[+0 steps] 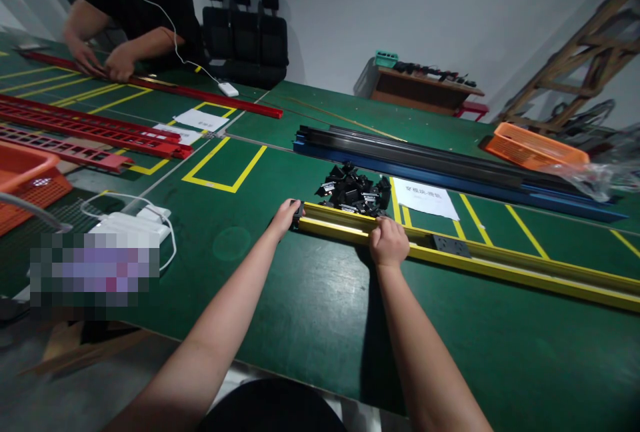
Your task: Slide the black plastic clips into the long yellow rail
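Note:
A long yellow channel rail [530, 273] lies across the green table [310, 299], running from the middle to the right edge. At its left end my left hand [287, 217] is closed on a small black module [297, 214]. Farther right, my right hand [389, 241] is wrapped round the rail. Another black module [451, 246] sits in the channel, to the right of my right hand. Just behind the rail is a pile of black modules [354, 190].
Blue and black rails [425, 160] lie behind the pile, near a paper sheet [427, 198]. An orange basket [537, 146] stands back right. Red rails [90, 127], another orange basket [37, 179] and a white power strip [125, 232] are left. A person [137, 19] handles a red rail.

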A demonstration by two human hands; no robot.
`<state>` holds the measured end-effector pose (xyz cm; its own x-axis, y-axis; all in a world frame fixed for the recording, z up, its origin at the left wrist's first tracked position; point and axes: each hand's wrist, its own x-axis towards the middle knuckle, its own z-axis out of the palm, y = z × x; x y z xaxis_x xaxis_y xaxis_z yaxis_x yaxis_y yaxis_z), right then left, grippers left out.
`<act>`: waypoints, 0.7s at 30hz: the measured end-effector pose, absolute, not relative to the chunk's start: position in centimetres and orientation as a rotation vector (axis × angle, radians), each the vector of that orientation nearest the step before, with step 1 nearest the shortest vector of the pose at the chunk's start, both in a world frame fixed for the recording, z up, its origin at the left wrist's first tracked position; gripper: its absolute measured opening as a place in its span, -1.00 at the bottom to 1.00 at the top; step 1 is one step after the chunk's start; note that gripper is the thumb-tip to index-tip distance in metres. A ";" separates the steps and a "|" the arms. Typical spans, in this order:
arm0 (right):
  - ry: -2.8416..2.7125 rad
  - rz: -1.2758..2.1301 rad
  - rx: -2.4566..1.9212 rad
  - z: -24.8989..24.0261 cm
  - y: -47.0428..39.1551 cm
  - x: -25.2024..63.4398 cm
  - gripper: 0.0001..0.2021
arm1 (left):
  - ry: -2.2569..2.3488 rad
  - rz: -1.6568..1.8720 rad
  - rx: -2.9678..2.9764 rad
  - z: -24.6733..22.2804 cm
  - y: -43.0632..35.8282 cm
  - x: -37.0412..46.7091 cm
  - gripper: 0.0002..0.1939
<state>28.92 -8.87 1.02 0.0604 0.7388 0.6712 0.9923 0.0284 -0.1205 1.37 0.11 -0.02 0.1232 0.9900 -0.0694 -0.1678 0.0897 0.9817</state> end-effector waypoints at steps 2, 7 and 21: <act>-1.731 -0.567 -1.761 0.9 -8.8 28.9 -0.75 | 1.029 1.124 1.090 -0.1 0.1 1.2 -0.66; -1.739 -0.582 -1.765 0.9 -8.8 29.0 -0.74 | 1.017 1.102 1.082 -0.1 0.1 1.1 -0.66; -1.732 -0.588 -1.764 0.8 -8.7 29.0 -0.75 | 0.973 1.015 1.060 1.2 -0.5 0.7 -0.69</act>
